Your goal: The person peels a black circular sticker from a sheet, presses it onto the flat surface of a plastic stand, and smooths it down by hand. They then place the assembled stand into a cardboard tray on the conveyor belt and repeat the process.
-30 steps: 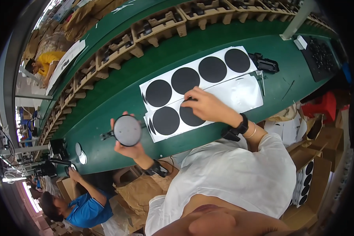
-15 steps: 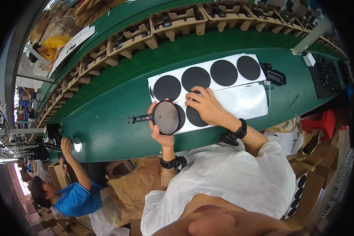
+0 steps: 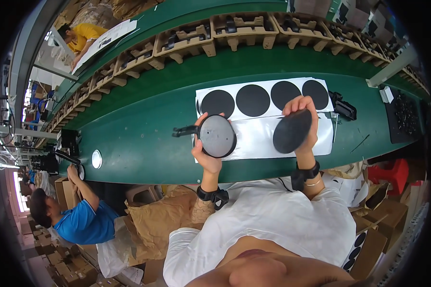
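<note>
1. At left, a round grey, black-rimmed plate (image 3: 217, 136) is being gripped by the left hand (image 3: 208, 161).
2. Right of it, a flat black disc (image 3: 291, 133) is being pinched by the right hand (image 3: 312, 134).

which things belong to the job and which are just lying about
Seemingly in the job:
grey round black-rimmed plate, left hand
flat black disc, right hand
white sheet with black circles

Seemingly lying about:
red plastic stool
crumpled brown paper

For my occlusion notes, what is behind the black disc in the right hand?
Behind the disc, part of the right hand and the white sheet show past its edge. The disc hides some of the hand and whatever lies directly behind.
</note>
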A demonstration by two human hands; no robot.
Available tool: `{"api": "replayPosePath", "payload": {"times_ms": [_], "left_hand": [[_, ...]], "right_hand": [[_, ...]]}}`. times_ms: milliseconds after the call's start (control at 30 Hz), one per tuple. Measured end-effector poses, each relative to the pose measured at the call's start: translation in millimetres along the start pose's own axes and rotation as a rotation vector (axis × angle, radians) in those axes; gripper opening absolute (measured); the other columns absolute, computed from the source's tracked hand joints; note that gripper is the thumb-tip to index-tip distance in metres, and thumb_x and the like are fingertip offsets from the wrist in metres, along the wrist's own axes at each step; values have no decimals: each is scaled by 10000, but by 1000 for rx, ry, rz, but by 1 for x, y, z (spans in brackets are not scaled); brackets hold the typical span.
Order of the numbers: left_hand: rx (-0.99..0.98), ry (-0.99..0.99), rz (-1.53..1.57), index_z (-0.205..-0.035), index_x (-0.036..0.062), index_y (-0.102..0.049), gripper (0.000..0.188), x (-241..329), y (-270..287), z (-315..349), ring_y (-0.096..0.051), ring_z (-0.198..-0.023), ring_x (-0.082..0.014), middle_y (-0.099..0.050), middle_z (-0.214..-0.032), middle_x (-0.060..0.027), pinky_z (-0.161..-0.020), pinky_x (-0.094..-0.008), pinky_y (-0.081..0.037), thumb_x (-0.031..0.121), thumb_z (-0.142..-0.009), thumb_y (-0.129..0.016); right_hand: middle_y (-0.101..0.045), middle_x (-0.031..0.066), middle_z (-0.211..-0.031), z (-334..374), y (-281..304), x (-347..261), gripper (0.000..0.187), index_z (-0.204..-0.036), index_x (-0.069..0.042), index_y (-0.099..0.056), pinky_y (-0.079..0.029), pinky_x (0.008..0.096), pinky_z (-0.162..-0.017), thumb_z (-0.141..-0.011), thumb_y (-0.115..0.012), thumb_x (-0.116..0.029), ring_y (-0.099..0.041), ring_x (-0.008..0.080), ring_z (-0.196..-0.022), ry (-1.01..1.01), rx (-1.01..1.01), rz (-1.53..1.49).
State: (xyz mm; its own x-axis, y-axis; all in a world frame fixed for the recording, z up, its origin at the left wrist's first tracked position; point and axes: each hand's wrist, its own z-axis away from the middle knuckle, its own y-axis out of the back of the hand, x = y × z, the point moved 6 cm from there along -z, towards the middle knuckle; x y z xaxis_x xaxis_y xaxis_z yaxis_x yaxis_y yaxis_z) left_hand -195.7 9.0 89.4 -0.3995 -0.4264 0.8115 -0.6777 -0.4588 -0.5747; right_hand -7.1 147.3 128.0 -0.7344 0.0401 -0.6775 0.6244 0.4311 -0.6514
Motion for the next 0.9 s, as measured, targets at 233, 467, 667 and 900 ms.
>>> {"api": "replayPosePath", "payload": {"times_ms": [233, 467, 667, 900], "left_hand": [[-63, 25, 153, -1337, 45, -357, 701, 32, -60, -4, -562, -1074, -398, -513, -1232, -262, -940, -485, -445, 532, -838, -290], [-122, -55, 125, -1350, 54, -346, 711, 39, -62, -5, -542, -1094, -431, -500, -1251, -272, -949, -509, -429, 551, -847, -269], [-167, -19, 137, -1352, 54, -343, 708, 44, -62, -5, -539, -1097, -442, -495, -1256, -283, -945, -506, -431, 548, -849, -266], [-173, -22, 178, -1360, 56, -325, 722, 50, -59, -3, -535, -1102, -444, -486, -1265, -287, -945, -511, -430, 554, -838, -291]], "right_hand": [[-503, 27, -758, 24, -67, 0, 168, -838, -59, -470, -433, 222, -601, -789, -629, -36, -526, 98, -657, -374, -267, 147], [-573, 39, -797, 32, -72, 11, 144, -838, -41, -508, -472, 188, -576, -801, -638, 10, -600, 84, -683, -449, -117, -22], [-573, 48, -799, 32, -76, 14, 138, -847, -29, -512, -485, 197, -584, -803, -633, 19, -614, 95, -677, -440, -149, 25], [-578, 60, -808, 36, -80, 20, 144, -852, -21, -513, -488, 198, -594, -797, -635, 33, -610, 95, -669, -407, -157, 58]]}}
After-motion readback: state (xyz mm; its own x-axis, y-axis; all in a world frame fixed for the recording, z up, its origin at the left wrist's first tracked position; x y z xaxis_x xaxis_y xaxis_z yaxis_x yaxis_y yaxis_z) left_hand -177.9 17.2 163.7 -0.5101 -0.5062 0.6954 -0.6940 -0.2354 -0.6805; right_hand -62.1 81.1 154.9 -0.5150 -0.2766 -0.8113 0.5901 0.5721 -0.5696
